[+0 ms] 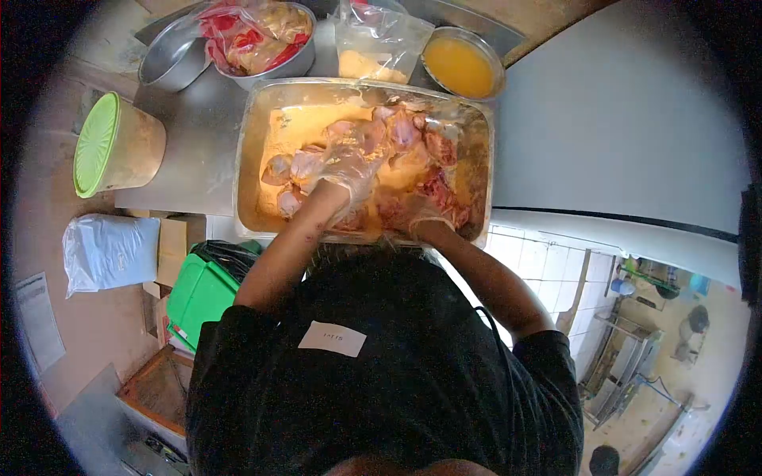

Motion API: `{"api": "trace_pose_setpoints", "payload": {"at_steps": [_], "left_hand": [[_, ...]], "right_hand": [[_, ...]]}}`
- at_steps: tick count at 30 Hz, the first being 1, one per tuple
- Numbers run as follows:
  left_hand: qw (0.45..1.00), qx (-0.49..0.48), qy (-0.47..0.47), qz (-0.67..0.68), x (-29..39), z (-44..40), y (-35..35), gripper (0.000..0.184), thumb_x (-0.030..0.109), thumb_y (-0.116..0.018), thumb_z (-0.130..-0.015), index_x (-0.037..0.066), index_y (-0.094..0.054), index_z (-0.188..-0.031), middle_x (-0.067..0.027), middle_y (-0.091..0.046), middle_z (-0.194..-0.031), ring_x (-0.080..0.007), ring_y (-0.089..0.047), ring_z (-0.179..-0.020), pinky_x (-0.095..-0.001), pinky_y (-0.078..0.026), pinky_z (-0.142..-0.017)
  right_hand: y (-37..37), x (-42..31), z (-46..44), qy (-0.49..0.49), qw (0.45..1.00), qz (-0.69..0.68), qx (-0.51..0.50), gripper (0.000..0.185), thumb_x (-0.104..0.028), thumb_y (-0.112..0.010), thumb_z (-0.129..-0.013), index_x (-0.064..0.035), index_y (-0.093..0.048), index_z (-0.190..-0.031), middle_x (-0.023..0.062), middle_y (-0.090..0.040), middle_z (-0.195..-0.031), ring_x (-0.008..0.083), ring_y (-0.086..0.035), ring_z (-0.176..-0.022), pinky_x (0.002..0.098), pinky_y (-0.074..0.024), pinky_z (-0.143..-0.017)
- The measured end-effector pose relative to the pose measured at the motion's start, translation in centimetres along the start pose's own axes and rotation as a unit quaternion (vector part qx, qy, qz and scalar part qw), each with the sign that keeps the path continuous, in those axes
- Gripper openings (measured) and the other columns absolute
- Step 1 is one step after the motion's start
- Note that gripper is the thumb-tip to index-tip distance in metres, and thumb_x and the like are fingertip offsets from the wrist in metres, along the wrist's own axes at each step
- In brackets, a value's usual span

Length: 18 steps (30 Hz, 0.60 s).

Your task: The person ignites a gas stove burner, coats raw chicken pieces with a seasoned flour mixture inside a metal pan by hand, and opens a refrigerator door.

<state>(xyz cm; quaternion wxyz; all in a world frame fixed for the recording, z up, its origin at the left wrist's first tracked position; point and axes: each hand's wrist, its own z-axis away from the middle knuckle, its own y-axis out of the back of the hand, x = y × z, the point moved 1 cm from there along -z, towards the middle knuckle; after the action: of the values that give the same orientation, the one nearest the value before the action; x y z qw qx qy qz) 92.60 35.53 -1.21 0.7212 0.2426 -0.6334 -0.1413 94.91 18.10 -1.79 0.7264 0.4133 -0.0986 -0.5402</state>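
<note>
A large rectangular tray (244, 170) holds raw chicken pieces (406, 131) and a pale orange powdery coating (287, 127). Inside it, my left hand (355, 163) wears a clear plastic glove and touches chicken near the middle. Its fingers blend with the meat, so their grip is unclear. My right hand (414, 213), also gloved, is low among darker red pieces (438, 190) at the tray's near right side. Meat and shadow hide most of its fingers.
Behind the tray stand metal bowls (171, 59), a bag of pale powder (373, 65) and a bowl of orange-yellow liquid (463, 65). At left is a tub with a green lid (97, 147). A large grey-white surface (619, 119) borders the right. A green bin (202, 289) stands below left.
</note>
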Motion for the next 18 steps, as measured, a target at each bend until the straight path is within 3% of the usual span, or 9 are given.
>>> {"api": "trace_pose_setpoints", "payload": {"at_steps": [1,3,5,8,9,12,15,16,18], "left_hand": [[0.987,-0.066,0.031,-0.142,4.2,1.4,2.4,0.060,0.040,-0.059,-0.089,0.003,-0.043,-0.133,-0.0157,-0.059,-0.120,-0.0238,-0.058,-0.109,-0.0350,-0.049,-0.085],[0.967,-0.136,0.126,-0.172,5.3,2.5,3.6,0.053,0.040,-0.060,-0.088,0.004,-0.050,-0.124,-0.0132,-0.062,-0.112,-0.0223,-0.059,-0.101,-0.0346,-0.051,-0.077],[0.960,-0.159,0.224,0.060,2.9,3.6,2.1,0.046,0.042,-0.062,-0.086,0.006,-0.056,-0.114,-0.0103,-0.063,-0.103,-0.0227,-0.061,-0.091,-0.0359,-0.052,-0.068],[0.848,-0.196,0.277,0.408,2.9,4.2,0.3,0.039,0.041,-0.065,-0.085,0.008,-0.061,-0.105,-0.0057,-0.064,-0.101,-0.0196,-0.061,-0.087,-0.0340,-0.052,-0.058],[0.833,-0.260,0.288,0.393,3.0,3.7,0.5,0.034,0.033,-0.066,-0.084,0.010,-0.060,-0.109,-0.0024,-0.064,-0.102,-0.0141,-0.060,-0.087,-0.0283,-0.051,-0.061],[0.914,-0.197,0.115,0.336,4.7,3.3,1.7,0.043,0.027,-0.066,-0.085,0.007,-0.056,-0.122,-0.0043,-0.063,-0.105,-0.0138,-0.059,-0.095,-0.0268,-0.051,-0.075],[0.920,-0.229,0.164,0.273,8.4,3.7,4.2,0.043,0.020,-0.064,-0.085,0.008,-0.054,-0.124,-0.0047,-0.063,-0.109,-0.0157,-0.059,-0.099,-0.0282,-0.050,-0.082],[0.935,-0.226,0.093,0.256,7.7,3.7,3.3,0.041,0.021,-0.062,-0.086,0.007,-0.054,-0.124,-0.0067,-0.062,-0.112,-0.0177,-0.059,-0.099,-0.0297,-0.049,-0.084],[0.951,-0.216,-0.049,0.217,6.5,3.6,1.3,0.039,0.022,-0.059,-0.089,0.006,-0.053,-0.124,-0.0107,-0.061,-0.116,-0.0218,-0.059,-0.100,-0.0328,-0.047,-0.088]], "right_hand": [[0.3,-0.2,0.0,0.023,1.000,-0.012,0.012,0.047,-0.042,-0.068,-0.075,-0.0042,-0.065,-0.101,0.0231,-0.065,-0.095,0.0394,-0.062,-0.092,0.0439,-0.0494,-0.083],[1.4,-0.3,0.8,0.081,0.993,-0.064,0.063,0.043,-0.038,-0.067,-0.077,-0.0041,-0.064,-0.104,0.0234,-0.063,-0.100,0.0403,-0.060,-0.097,0.0437,-0.0481,-0.086],[1.8,0.4,2.0,0.160,0.971,-0.079,0.161,0.043,-0.034,-0.066,-0.080,-0.0038,-0.061,-0.110,0.0229,-0.062,-0.104,0.0401,-0.058,-0.100,0.0442,-0.0461,-0.089],[2.6,0.7,2.7,0.272,0.916,-0.066,0.288,0.047,-0.032,-0.065,-0.079,-0.0037,-0.056,-0.116,0.0214,-0.060,-0.110,0.0377,-0.057,-0.105,0.0450,-0.0432,-0.093],[3.3,0.4,2.9,0.294,0.904,-0.106,0.290,0.049,-0.031,-0.066,-0.078,-0.0039,-0.055,-0.118,0.0213,-0.059,-0.114,0.0367,-0.055,-0.108,0.0443,-0.0425,-0.095],[5.4,0.3,4.2,0.228,0.934,-0.190,0.197,0.053,-0.032,-0.068,-0.077,-0.0037,-0.054,-0.120,0.0220,-0.056,-0.122,0.0341,-0.052,-0.115,0.0423,-0.0409,-0.098],[7.2,-0.1,4.9,0.151,0.971,-0.182,0.042,0.052,-0.033,-0.066,-0.081,-0.0039,-0.054,-0.121,0.0213,-0.054,-0.127,0.0321,-0.051,-0.118,0.0405,-0.0410,-0.099],[7.6,-0.1,4.6,0.135,0.977,-0.167,-0.011,0.050,-0.034,-0.065,-0.083,-0.0041,-0.054,-0.122,0.0208,-0.053,-0.128,0.0314,-0.051,-0.118,0.0399,-0.0412,-0.099],[6.1,1.5,2.6,0.270,0.959,-0.078,0.021,0.045,-0.034,-0.060,-0.086,-0.0018,-0.056,-0.116,0.0205,-0.060,-0.113,0.0304,-0.058,-0.107,0.0399,-0.0446,-0.092]]}}
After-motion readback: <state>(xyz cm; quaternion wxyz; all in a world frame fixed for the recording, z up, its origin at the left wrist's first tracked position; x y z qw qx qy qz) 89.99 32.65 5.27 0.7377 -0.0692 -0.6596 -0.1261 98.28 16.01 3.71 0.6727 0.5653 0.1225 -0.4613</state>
